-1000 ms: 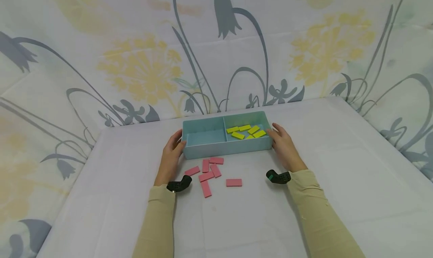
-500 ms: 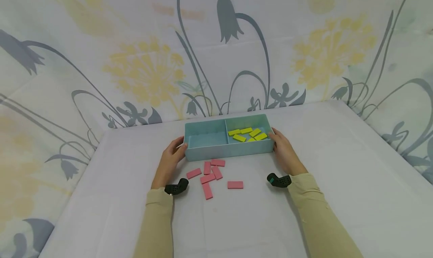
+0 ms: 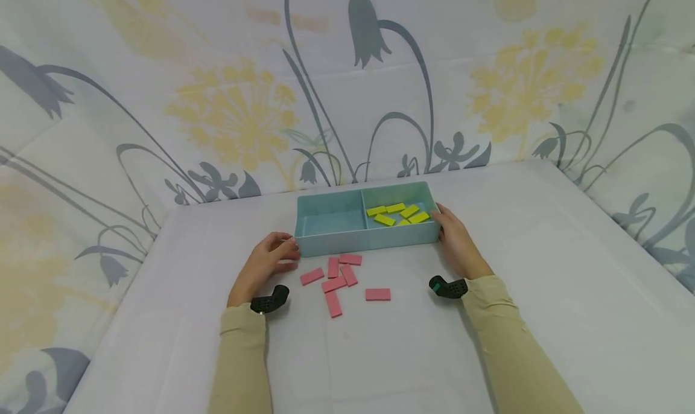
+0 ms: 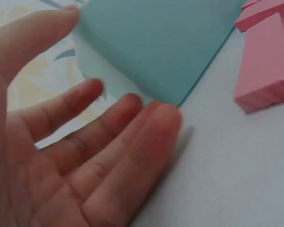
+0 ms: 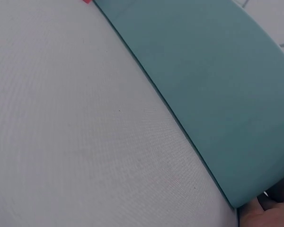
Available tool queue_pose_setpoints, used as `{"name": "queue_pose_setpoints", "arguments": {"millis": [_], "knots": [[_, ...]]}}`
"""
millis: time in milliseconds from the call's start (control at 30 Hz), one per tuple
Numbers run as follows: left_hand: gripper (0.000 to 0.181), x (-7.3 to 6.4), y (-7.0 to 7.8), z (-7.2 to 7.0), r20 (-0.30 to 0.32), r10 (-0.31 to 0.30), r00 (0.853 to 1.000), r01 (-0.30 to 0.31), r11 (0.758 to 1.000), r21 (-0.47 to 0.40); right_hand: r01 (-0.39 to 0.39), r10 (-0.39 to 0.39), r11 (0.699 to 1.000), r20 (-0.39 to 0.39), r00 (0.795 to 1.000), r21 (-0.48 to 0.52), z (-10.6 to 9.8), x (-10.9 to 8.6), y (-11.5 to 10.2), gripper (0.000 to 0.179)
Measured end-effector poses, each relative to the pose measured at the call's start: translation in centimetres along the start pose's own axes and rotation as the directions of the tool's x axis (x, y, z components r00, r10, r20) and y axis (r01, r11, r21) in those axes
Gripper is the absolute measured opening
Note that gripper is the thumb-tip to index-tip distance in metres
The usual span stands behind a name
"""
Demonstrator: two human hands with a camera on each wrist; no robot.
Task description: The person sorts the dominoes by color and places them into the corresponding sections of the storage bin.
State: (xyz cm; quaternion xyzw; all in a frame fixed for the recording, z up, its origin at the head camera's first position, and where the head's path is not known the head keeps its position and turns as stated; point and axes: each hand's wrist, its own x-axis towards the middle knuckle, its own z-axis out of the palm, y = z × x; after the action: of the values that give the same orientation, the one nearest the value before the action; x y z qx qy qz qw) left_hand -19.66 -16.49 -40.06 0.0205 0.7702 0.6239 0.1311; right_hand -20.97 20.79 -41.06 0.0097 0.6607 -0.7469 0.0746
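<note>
A light blue two-compartment box (image 3: 342, 243) stands on the white cloth. My left hand (image 3: 265, 263) is at its front left corner, fingers spread and loosely bent; in the left wrist view the fingers (image 4: 118, 161) hold nothing, and the thumb tip is by the box's upper edge. At the right end my right hand (image 3: 458, 245) holds the box wall, thumb over the rim, fingers outside; the right wrist view shows only part of those fingers (image 5: 270, 215). Several yellow blocks (image 3: 384, 219) lie in the right compartment. The left compartment shows a bare floor.
Several flat pink blocks (image 3: 333, 284) lie scattered in front of the box, some touching, with a single pink block (image 3: 377, 294) farther right. A floral cloth (image 3: 239, 112) rises behind and at both sides of the table.
My left hand has let go of the box's left end and drawn back slightly toward the left front. The right hand stays at the right end. The view has shifted a little.
</note>
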Motion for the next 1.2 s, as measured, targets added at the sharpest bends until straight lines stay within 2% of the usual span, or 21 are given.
{"name": "queue_pose_setpoints", "arguments": {"millis": [167,267,400,533,633,800,867,1133,1200], "knots": [[0.049,0.4,-0.8,-0.5,0.036,-0.068,0.997,0.062,0.987,0.151,0.010,-0.010,1.000,0.011,1.000,-0.002,0.1,-0.3,-0.2,0.058],[0.045,0.4,-0.7,-0.7,0.077,-0.069,0.995,0.052,0.978,0.203,0.008,-0.008,1.000,0.011,1.000,-0.001,-0.2,0.0,0.2,0.058],[0.035,0.3,-0.3,-0.9,0.100,-0.061,0.993,0.030,0.958,0.286,0.004,-0.004,1.000,0.003,1.000,-0.012,-0.5,0.4,0.7,0.059],[0.033,0.2,0.3,-0.8,0.142,-0.071,0.987,0.007,0.914,0.406,0.006,-0.006,1.000,-0.005,1.000,-0.013,-0.6,0.4,0.8,0.060],[0.032,0.1,1.0,-0.5,0.160,-0.095,0.983,0.004,0.871,0.491,0.007,-0.007,1.000,0.000,1.000,-0.010,-0.6,0.4,0.7,0.061],[0.031,0.1,1.7,0.3,0.167,-0.134,0.977,0.009,0.804,0.594,0.007,-0.007,1.000,0.002,1.000,-0.017,-0.5,0.3,0.5,0.060],[0.032,0.1,2.0,0.7,0.168,-0.149,0.974,0.013,0.785,0.620,0.007,-0.007,1.000,-0.002,1.000,-0.016,-0.5,0.3,0.4,0.060],[0.034,-0.3,2.8,2.2,0.097,-0.213,0.972,0.081,0.693,0.717,0.010,-0.010,0.999,-0.004,1.000,-0.032,-0.5,0.4,0.6,0.061],[0.034,-0.4,2.9,2.6,0.091,-0.219,0.971,0.082,0.672,0.736,0.013,-0.014,0.999,-0.003,1.000,-0.037,-0.5,0.3,0.5,0.061]]}}
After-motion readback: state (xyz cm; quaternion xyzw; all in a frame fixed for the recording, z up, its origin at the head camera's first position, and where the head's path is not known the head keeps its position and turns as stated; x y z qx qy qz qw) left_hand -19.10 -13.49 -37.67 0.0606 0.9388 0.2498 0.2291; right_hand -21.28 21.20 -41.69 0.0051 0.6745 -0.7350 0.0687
